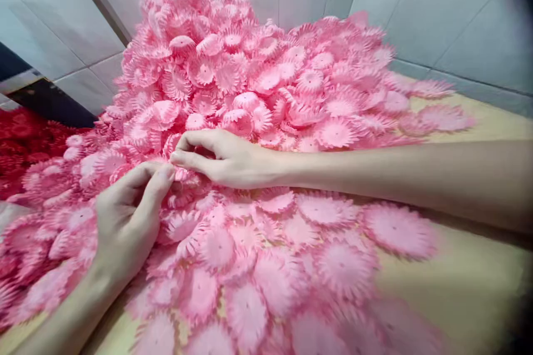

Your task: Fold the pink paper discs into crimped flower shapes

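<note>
Head cam: L hand (131, 205) & R hand (225, 158) are meeting at the fingertips amid the pink fringed discs (233, 80), both pinching; can't tell what, if anything, is b/w the tips. Discs are heaping up twd the yellowish surface's (466, 288) back edge, nr the tiled wall (449, 28), & spreading flatter twd its front edge. Red pcs (25, 150) are lying twd its L side.
</note>
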{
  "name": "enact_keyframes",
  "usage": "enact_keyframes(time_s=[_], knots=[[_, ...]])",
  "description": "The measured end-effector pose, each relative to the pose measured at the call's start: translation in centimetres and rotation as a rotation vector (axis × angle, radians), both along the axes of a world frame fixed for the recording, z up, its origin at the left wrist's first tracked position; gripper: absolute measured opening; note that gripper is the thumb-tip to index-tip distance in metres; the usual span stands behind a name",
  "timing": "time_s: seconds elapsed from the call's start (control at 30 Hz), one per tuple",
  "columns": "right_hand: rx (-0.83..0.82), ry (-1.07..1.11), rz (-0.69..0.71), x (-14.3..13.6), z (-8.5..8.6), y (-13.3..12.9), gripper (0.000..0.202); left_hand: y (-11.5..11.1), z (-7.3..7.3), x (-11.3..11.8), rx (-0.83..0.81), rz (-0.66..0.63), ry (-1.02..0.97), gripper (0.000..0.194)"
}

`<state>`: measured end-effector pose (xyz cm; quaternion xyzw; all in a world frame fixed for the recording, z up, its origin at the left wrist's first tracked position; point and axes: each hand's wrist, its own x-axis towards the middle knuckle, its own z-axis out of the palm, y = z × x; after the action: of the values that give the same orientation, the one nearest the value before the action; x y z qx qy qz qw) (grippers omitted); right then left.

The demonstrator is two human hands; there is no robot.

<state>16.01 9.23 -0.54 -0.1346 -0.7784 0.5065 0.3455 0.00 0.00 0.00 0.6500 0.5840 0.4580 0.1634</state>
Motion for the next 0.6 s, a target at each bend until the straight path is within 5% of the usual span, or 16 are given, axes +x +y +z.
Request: enact_keyframes(time_s=[0.3, 0.6], knots=[[0.031, 0.094, 0.142, 0.39, -0.39, 0.71, 0.014, 0.36, 0.04, -0.33, -0.098, -0.067, -0.152, 0.012], [0.197, -0.005, -0.077, 0.22, -0.41, 0.56, 0.022, 0.90, 0.44, -0.05, -0.123, -0.003, -0.043, 0.026]])
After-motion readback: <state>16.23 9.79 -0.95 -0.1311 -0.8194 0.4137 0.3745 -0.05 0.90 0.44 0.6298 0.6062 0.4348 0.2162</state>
